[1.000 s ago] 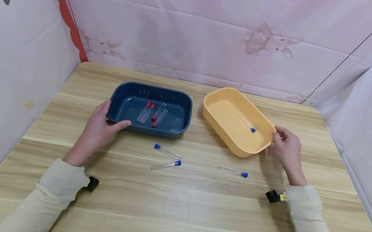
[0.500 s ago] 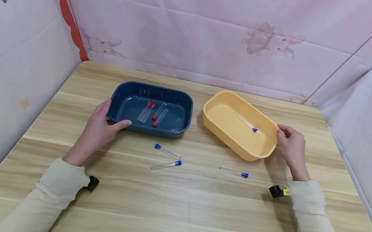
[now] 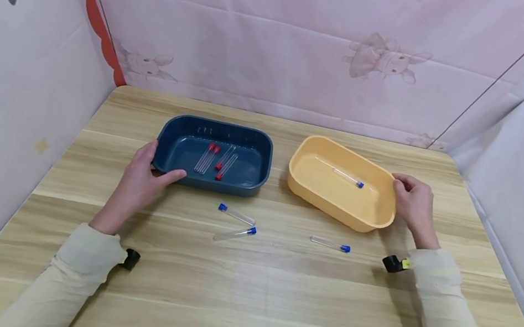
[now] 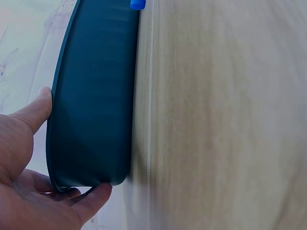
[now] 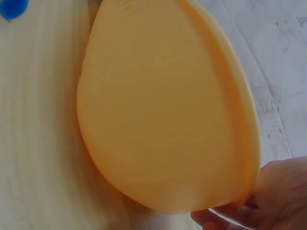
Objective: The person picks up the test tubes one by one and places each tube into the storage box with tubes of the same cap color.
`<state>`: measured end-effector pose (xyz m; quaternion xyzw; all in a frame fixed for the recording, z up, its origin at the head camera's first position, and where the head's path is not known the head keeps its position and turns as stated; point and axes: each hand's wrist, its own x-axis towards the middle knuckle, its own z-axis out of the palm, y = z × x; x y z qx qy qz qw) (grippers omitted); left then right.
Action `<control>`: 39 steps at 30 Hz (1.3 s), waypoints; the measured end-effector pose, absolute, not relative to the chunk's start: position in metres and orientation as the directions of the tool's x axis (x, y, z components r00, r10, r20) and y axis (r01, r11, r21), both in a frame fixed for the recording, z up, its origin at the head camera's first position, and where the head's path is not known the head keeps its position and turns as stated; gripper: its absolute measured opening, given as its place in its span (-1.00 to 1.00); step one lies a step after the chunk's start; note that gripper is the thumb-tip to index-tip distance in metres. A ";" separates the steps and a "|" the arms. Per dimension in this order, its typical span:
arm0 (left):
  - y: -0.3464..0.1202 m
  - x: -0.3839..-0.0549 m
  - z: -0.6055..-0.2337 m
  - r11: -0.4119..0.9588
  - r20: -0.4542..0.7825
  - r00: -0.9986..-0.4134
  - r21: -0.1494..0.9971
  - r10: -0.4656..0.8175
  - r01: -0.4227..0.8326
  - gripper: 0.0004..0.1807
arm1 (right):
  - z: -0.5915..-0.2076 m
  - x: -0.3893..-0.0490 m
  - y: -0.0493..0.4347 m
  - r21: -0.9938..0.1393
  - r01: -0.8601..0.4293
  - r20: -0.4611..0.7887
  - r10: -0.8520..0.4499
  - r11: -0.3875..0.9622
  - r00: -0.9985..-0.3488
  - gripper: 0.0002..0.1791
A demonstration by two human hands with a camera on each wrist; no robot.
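My left hand (image 3: 141, 183) grips the left end of a dark blue plastic tray (image 3: 264, 166), thumb along its front rim and fingers round the end wall. In the left wrist view the fingertips (image 4: 100, 196) lie low against that wall. Inside are several clear test tubes with red caps (image 3: 218, 176). At the right end of a yellow plastic tray (image 3: 308, 189), my right hand (image 3: 414, 207) pinches the rim; the right wrist view shows fingers at the tray's lower end. One blue-capped test tube (image 3: 347, 178) lies in the yellow tray, which sits slightly askew.
Two blue-capped test tubes (image 3: 237, 215) lie close together on the wooden table (image 3: 242, 306) in front of the dark blue tray. Another blue-capped tube (image 3: 329, 244) lies before the yellow tray. Printed cloth walls (image 3: 281, 65) stand behind and at both sides.
The yellow tray has turned, so its long side runs less steeply across the table, and it has shifted slightly right. My right hand moved right with it. My left hand has stayed in place.
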<state>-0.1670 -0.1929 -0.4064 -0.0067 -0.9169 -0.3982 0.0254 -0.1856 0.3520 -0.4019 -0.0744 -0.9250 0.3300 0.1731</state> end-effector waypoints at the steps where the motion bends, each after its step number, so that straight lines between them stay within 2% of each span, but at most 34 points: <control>1: -0.193 -0.167 -0.406 0.684 0.051 -0.999 0.729 -0.008 0.032 0.10 | -0.402 -0.186 0.353 -0.637 0.023 0.270 0.251 0.770 -0.930 -0.67; 10: -0.195 -0.168 -0.407 0.674 0.073 -0.997 0.736 0.003 0.056 0.10 | -0.401 -0.197 0.360 -0.616 0.020 0.252 0.222 0.788 -0.942 -0.66; 26: -0.193 -0.169 -0.406 0.685 0.058 -0.998 0.728 -0.009 0.036 0.11 | -0.402 -0.216 0.370 -0.718 -0.014 0.163 0.148 0.696 -0.975 -0.60; 39: -0.195 -0.167 -0.405 0.689 0.054 -0.999 0.724 -0.004 0.036 0.12 | -0.402 -0.226 0.370 -0.717 -0.020 0.147 0.124 0.696 -0.981 -0.59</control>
